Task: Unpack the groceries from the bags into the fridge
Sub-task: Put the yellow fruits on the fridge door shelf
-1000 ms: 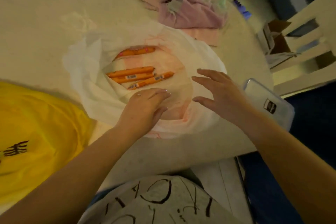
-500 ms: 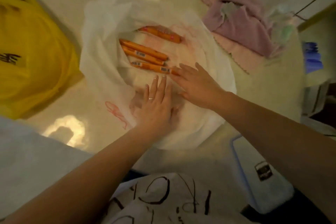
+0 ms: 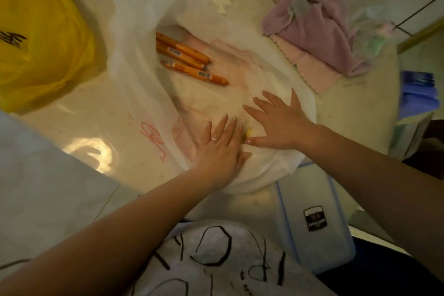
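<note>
A white plastic bag [image 3: 134, 38] lies flattened on the round table [image 3: 108, 127]. Inside its open mouth lie three orange stick packets [image 3: 189, 62] with barcodes. My left hand [image 3: 219, 146] presses flat on the bag's near part, fingers straight. Beside it my right hand [image 3: 278, 122] rests on the bag with fingers spread, its thumb next to a small yellow bit [image 3: 249, 132]. Neither hand holds a packet.
A yellow plastic bag [image 3: 40, 38] sits at the far left of the table. A pile of pink and purple cloths [image 3: 317, 31] lies at the far right. A clear lidded container [image 3: 317, 221] stands below the table edge near my right arm.
The view has shifted, so the bag and packets appear further left. My right hand has drawn back from the packets toward me. My left hand still presses the bag.
</note>
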The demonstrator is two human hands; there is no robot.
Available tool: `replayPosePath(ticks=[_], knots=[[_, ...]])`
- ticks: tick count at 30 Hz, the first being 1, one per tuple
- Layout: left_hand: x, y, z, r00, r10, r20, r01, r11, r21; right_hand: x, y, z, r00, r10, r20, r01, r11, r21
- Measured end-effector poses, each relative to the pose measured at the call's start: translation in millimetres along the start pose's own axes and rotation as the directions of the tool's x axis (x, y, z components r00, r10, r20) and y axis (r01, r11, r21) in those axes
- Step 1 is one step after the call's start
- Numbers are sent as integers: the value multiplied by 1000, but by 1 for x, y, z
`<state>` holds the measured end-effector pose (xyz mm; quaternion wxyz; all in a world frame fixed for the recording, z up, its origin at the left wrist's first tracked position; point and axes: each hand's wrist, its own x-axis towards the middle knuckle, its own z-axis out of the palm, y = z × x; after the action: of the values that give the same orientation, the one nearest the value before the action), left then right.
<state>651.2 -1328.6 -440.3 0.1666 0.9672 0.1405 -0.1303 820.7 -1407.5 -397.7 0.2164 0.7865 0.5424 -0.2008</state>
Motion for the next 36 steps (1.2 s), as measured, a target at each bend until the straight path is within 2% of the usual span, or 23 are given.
replayPosePath(ticks=[4, 9, 12, 16, 21, 25, 29, 32, 36], knots=[[-4, 6, 7, 996, 82, -38, -82, 997, 0, -16, 6, 7, 998, -31, -46, 32, 999, 34], [-14, 3, 14, 975, 157, -156, -167, 985, -53, -30, 7, 7, 969, -168, -180, 182, 981, 68], [-21, 1, 9, 967, 125, -222, -161, 975, -152, -34, 3, 6, 959, -133, -250, 164, 980, 109], [-26, 3, 3, 939, 13, -344, -92, 972, -215, -35, -13, 4, 970, -48, -239, 71, 994, 87], [-23, 2, 4, 969, -106, -225, 34, 952, -303, -34, -21, 8, 996, 38, -83, -35, 999, 30], [-28, 5, 6, 985, -143, -98, 119, 968, -220, -35, -25, 13, 997, 65, -32, -66, 998, -24], [-35, 8, 7, 990, -134, -32, 125, 972, -200, -38, -30, 19, 993, 84, -86, -80, 996, 45], [-38, 12, 5, 993, -115, -37, 105, 975, -194, -44, -32, 21, 985, 85, -149, -69, 992, 105], [-39, 12, 10, 990, -140, -29, 127, 955, -268, -50, -37, 25, 974, 97, -204, -73, 990, 122]])
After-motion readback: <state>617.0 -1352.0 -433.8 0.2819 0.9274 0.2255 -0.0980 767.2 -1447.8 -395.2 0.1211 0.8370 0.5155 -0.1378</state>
